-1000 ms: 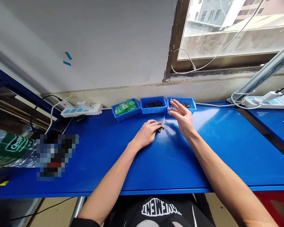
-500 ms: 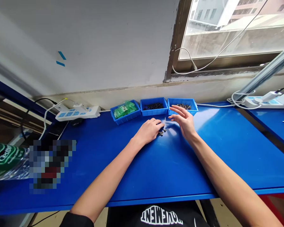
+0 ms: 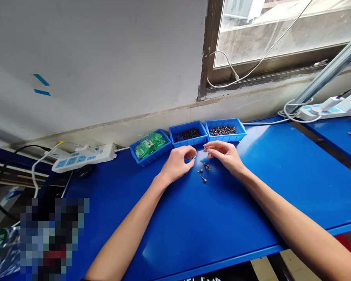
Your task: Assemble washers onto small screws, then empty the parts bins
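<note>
My left hand point(image 3: 179, 162) pinches a small metal screw point(image 3: 194, 157) between thumb and fingertips, just above the blue table. Facing it, my right hand point(image 3: 225, 157) has bent fingers with a small gap to the thumb; I see nothing clearly held in it. Between and below the hands lie several loose screws point(image 3: 204, 179) on the table. Behind them stand three blue bins: one with green plastic packets point(image 3: 150, 145), one with dark screws point(image 3: 189, 134), and one with shiny metal screws or similar fasteners point(image 3: 222, 130).
A white power strip point(image 3: 84, 157) with plugs and a black round object point(image 3: 84, 170) lie at the left by the wall. Another power strip point(image 3: 330, 109) and a metal post point(image 3: 327, 72) stand at the right. A bottle point(image 3: 2, 249) is at the lower left, beside a blurred patch.
My left hand has lifted from the screws and now pinches one. The right hand has come lower and its fingers have drawn in. The loose screws are spread more visibly; the view has shifted.
</note>
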Demonstrator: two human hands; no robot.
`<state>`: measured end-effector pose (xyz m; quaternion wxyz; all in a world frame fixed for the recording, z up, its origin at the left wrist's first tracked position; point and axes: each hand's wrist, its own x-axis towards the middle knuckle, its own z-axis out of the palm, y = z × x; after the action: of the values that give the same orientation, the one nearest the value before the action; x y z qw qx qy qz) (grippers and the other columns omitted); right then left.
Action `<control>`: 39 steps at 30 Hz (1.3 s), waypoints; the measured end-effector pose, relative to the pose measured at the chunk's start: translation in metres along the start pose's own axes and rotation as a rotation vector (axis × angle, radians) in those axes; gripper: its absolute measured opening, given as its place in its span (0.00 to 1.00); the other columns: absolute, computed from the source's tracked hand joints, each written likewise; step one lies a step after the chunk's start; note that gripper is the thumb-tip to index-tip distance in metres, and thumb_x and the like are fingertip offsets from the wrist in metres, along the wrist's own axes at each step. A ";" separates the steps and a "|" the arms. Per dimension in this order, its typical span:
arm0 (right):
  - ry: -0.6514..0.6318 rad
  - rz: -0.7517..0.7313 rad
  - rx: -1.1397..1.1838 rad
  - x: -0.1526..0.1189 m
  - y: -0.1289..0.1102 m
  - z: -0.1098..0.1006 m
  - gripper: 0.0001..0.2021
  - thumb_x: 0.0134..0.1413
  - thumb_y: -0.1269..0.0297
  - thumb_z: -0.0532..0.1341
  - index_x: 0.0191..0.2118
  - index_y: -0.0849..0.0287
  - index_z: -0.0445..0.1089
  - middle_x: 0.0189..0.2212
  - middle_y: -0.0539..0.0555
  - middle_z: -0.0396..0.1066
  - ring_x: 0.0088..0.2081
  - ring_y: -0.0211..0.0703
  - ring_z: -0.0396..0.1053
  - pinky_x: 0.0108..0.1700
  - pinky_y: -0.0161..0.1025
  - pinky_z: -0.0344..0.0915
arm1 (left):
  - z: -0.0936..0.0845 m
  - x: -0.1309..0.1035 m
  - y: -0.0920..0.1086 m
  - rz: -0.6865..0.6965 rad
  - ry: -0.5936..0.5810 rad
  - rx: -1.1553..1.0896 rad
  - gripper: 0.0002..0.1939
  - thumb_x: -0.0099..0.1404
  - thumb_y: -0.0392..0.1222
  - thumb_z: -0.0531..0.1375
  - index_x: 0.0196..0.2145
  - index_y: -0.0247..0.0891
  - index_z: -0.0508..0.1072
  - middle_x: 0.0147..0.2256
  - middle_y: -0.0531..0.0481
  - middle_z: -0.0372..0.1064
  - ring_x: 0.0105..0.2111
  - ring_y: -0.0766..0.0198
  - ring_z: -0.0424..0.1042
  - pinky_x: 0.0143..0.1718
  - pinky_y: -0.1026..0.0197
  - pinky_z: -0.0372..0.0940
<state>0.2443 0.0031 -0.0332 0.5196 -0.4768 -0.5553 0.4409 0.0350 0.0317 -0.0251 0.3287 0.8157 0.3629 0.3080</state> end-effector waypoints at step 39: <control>0.100 -0.007 -0.148 0.001 -0.001 -0.014 0.16 0.48 0.53 0.73 0.41 0.55 0.79 0.32 0.54 0.80 0.35 0.49 0.79 0.40 0.47 0.78 | 0.007 -0.016 0.009 0.024 -0.289 0.325 0.04 0.71 0.35 0.60 0.37 0.37 0.75 0.39 0.47 0.74 0.37 0.60 0.75 0.38 0.61 0.68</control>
<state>0.2586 0.0042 -0.0310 0.5115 -0.5335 -0.5613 0.3725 0.0350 0.0126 -0.0266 0.2379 0.8979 0.3471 0.1293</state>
